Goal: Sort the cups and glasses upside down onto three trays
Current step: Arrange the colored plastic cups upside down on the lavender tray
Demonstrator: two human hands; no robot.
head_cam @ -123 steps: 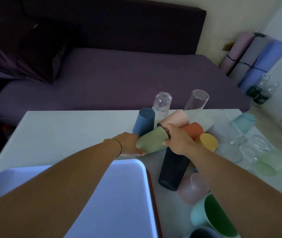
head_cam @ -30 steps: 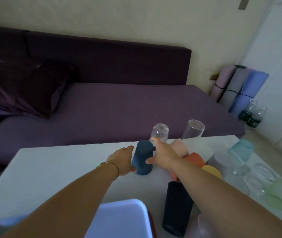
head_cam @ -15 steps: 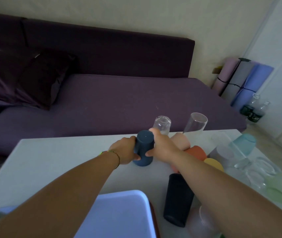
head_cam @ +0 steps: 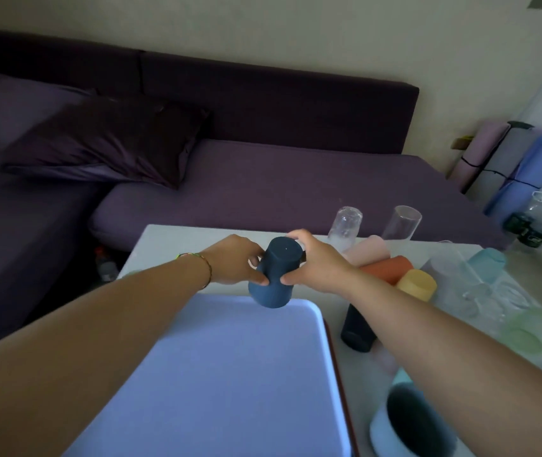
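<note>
Lifted dark blue matte plastic cup point(head_cam: 274, 275) off white table point(head_cam: 177, 242) since half second ago; now inverted, tilted, hovering over far corner of pale blue rectangular tray point(head_cam: 230, 374); my left hand point(head_cam: 235, 263) and right hand point(head_cam: 316, 262) both pinch cup sides, thumbs low; orange tumbler point(head_cam: 386, 270), yellow cup point(head_cam: 418, 285) just right.

Navy cup point(head_cam: 274, 275), pale blue tray point(head_cam: 230, 374), purple sofa point(head_cam: 263, 183).

The blue tray point(head_cam: 230, 374) runs off the bottom edge; the right forearm hides the black cup's point(head_cam: 357, 328) top.
</note>
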